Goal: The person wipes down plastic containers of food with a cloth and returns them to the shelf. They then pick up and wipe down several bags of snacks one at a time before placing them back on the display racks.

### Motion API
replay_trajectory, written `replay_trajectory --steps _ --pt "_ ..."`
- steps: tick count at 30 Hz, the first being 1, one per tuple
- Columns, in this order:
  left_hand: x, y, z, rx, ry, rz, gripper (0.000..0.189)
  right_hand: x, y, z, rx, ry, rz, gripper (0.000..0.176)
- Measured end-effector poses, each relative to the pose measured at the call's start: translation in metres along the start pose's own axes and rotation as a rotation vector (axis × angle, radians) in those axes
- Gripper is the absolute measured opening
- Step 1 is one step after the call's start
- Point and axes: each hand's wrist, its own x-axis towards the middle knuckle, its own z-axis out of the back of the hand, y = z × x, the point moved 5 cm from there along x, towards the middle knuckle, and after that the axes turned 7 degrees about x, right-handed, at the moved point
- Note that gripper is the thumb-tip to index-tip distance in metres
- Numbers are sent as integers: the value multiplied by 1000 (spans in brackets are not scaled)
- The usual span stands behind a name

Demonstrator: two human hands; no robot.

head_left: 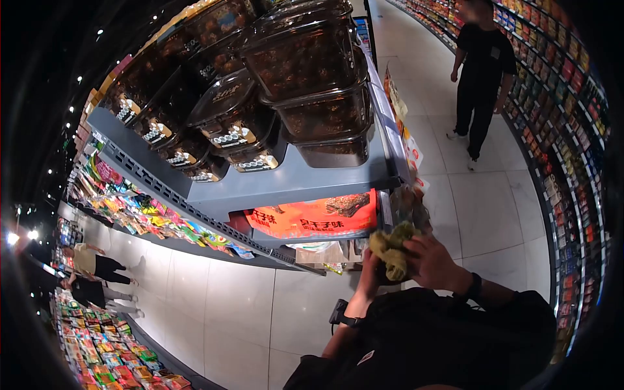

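a crumpled, yellow-green, soft-looking cloth [393, 250] is bunched between both hands, out in front of the body and just below the near right corner of the grey metal shelf [279, 182]. the left hand [368, 276] has its fingers closed in on the cloth's left side; the right hand [434, 261] has its fingers curled over the right side, so neither is spread wide. what lies in the dark patch under the cloth cannot be told.

the cloth is probably light, limp and hard to harm, with little slip; a pinch on any thick fold should do, though loose ends may flop.

on the shelf, clear plastic tubs with dark lids [309, 62] rise three high near the right edge, filled with something dark brown and lumpy. they look stiff, fairly heavy and slick, so both side walls under the rim would be the surer hold, as a lid alone could come away. smaller tubs with white printed labels [231, 133] stand to their left, stacked towards the left edge, with similar dark contents. below, under the upper shelf's front edge, a bright red packet with black lettering [312, 218] lies flat; it looks pliable, its contents hidden.
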Motion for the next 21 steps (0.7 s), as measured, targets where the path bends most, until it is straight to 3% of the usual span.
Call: replay_trajectory --steps 2,4,6,10,12,14,16,18,20,21 --pt "-13 4 -12 34 -90 -7 52 10 0 2 -19 -12 -51 48" --pt "-8 21 -1 3 -63 27 54 18 5 1 -1 -16 -59 48" --pt "-3 34 9 72 7 -59 50 16 10 -3 37 5 4 49" --pt "-18 6 -8 41 15 -61 47 3 7 10 87 89 50 53" --pt "-17 8 -3 55 27 -71 53 5 -1 24 -17 -16 -14 53" --pt "-19 6 -7 566 148 -188 54 9 -10 25 112 -129 -94 48" --pt "-25 -28 -35 577 71 -218 53 8 -27 10 365 -40 -254 41" --pt "-24 -36 -38 620 162 -238 52 14 -27 26 396 -33 -190 35" --pt "-29 -48 -39 712 154 -239 50 4 -42 15 692 294 -527 35" --pt "-31 -52 -40 801 144 -242 48 1 -42 16 691 296 -523 35"
